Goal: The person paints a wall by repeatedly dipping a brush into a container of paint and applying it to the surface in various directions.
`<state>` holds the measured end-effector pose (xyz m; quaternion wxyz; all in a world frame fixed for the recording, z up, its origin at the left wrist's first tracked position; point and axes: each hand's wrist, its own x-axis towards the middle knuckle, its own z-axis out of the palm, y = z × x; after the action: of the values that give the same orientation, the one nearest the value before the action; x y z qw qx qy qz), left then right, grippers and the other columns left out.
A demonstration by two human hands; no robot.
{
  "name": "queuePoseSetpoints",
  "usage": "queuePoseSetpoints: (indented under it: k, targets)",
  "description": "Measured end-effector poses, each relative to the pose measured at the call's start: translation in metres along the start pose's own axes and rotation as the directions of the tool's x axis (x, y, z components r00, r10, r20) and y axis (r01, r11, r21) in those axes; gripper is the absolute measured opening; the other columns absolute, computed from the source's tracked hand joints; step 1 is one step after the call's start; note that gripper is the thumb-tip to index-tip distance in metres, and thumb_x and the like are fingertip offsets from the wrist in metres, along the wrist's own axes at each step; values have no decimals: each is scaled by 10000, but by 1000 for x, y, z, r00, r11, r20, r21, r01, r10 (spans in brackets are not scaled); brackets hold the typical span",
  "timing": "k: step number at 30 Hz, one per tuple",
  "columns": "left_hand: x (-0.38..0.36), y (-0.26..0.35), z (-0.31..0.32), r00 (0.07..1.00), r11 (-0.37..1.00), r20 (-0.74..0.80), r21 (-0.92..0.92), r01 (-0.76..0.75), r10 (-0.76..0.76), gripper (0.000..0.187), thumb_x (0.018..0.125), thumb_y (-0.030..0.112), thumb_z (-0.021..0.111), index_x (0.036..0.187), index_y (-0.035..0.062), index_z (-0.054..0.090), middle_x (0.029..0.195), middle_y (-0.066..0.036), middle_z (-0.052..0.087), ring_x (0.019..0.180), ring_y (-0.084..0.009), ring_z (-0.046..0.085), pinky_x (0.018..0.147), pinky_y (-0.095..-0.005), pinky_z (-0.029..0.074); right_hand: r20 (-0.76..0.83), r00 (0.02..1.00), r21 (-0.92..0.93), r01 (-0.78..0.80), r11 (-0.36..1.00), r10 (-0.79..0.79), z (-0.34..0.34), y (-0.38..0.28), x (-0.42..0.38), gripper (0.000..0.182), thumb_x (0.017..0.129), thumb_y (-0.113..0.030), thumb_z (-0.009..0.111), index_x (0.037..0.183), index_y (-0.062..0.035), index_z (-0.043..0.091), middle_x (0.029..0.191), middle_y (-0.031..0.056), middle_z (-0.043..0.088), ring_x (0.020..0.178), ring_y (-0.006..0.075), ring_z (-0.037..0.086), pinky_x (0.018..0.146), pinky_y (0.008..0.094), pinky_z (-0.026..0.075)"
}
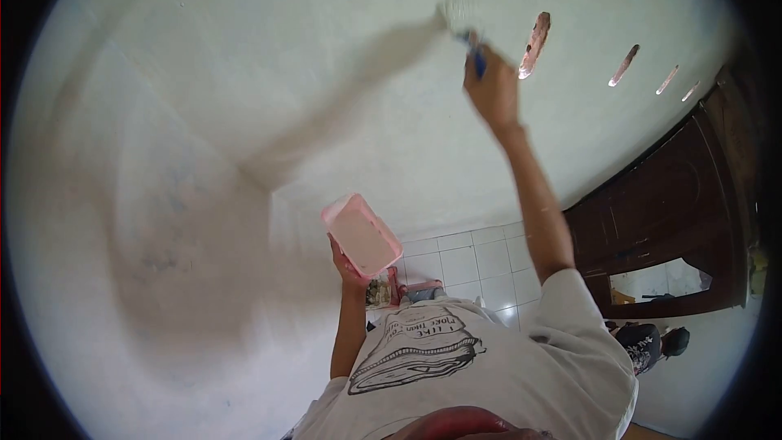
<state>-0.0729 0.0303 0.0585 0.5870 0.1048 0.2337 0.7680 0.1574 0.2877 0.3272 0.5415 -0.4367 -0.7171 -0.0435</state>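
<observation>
My right hand (494, 91) is raised high and closed around the blue handle of a paintbrush (479, 59). The brush's bristle end meets the pale wall (383, 98), where a whitish wet streak shows. Lower down, my left hand (346, 267) grips a pink plastic tub (384, 228) by its near side. Pale, whitish paint (358, 240) lies inside the tub, which is tilted toward the camera. The left fingers are partly hidden by the tub.
Several slot-shaped openings (535, 45) run through the wall right of the brush. A dark brown wooden cabinet (660, 204) with a mirror (660, 281) stands to the right. Another person (639, 344) is at lower right. White floor tiles (489, 263) show below, and a wall corner is at left.
</observation>
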Motion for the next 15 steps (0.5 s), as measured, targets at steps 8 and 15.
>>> queuePoseSetpoints:
  k: [8,15]
  targets:
    - [-10,-8,9,979,962,125,204,-183,160,671,1015,623,372,1468,131,419,1314,-72,595,1177,-244,621,964,-452,556,616,693,-243,-287,927,376,89,136,-235,378,812,-105,650,1179,-20,687,943,268,685,869,447,660,798,523,538]
    - [-7,-8,2,913,769,268,495,-404,307,636,1038,590,346,1487,141,384,1346,-68,565,1180,-245,618,989,-441,553,85,996,19,-39,999,37,-44,21,-11,143,897,-137,682,948,-5,701,633,186,609,469,311,527,499,373,451]
